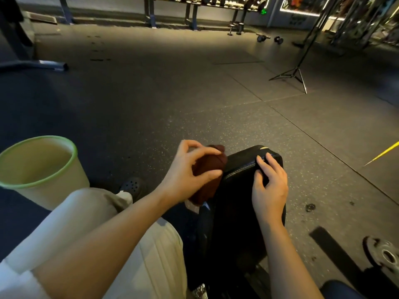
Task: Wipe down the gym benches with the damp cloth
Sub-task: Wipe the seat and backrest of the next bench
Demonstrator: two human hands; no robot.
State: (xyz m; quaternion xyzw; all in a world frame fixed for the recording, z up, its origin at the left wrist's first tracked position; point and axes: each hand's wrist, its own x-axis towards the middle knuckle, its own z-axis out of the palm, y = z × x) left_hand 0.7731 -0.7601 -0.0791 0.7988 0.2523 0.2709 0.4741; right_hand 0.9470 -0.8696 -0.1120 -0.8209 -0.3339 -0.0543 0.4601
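A black padded bench (239, 169) with white stitching stands in front of me at lower centre. My left hand (190, 171) grips a bunched dark red cloth (210, 167) and holds it against the pad's left side. The cloth hangs down past the pad's edge, and its lower end is partly hidden behind my wrist. My right hand (269, 186) rests on top of the pad near its far end, with the fingers curled over the stitched seam.
A cream bucket with a green rim (41, 169) stands on the floor at left, next to my bent knee. A weight plate (386, 255) lies at lower right. A tripod stand (295, 74), loose dumbbells (278, 39) and a dumbbell rack are farther back.
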